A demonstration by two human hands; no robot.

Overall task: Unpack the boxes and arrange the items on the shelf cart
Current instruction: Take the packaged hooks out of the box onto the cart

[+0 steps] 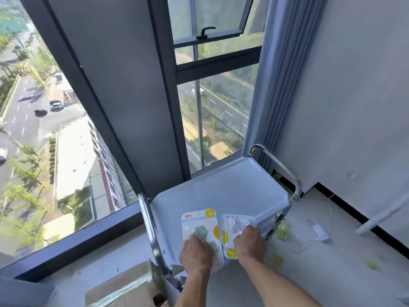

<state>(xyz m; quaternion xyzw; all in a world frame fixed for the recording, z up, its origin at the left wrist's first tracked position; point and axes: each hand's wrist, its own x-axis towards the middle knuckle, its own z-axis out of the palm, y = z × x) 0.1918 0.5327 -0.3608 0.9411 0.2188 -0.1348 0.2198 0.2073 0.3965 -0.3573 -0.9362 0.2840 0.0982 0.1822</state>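
Note:
The white shelf cart (223, 187) with chrome side handles stands by the window, and its top tray shows from above. Two flat blister packs with white cards and yellow dots lie side by side at the tray's near edge. My left hand (195, 254) grips the near end of the left pack (199, 224), which holds grey-green hexagonal pieces. My right hand (250, 242) grips the near end of the right pack (232, 229), which reaches the tray's right corner. A taped cardboard box (124, 286) sits on the floor at the lower left.
A floor-to-ceiling window with dark frames fills the left and centre, and a blue-grey curtain (283, 69) hangs behind the cart. On the pale floor at the right lie a clear plastic wrapper (309, 231) and small yellow-green scraps. A white wall with black skirting runs along the right.

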